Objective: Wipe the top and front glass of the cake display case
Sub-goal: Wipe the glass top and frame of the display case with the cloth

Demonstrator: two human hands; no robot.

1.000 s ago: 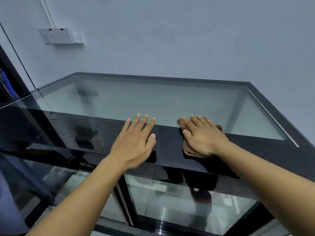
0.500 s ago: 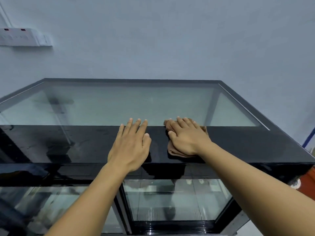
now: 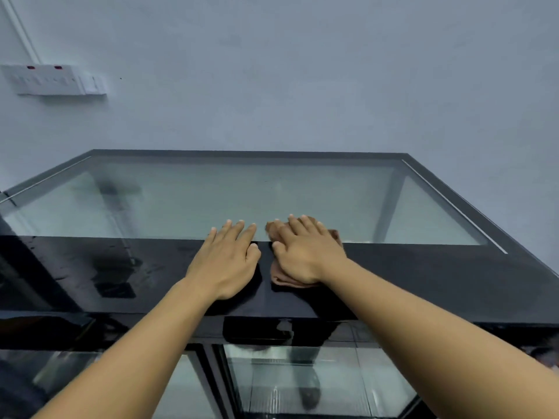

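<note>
brown folded cloth (image 3: pixel 282 278): mostly hidden under right hand (image 3: pixel 305 255) | black-framed glass display case (image 3: pixel 453 276): left, right, bottom cut off by frame

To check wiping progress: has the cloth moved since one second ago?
Yes. The cloth under the right hand slid left, closer to the case's front divider.
</note>
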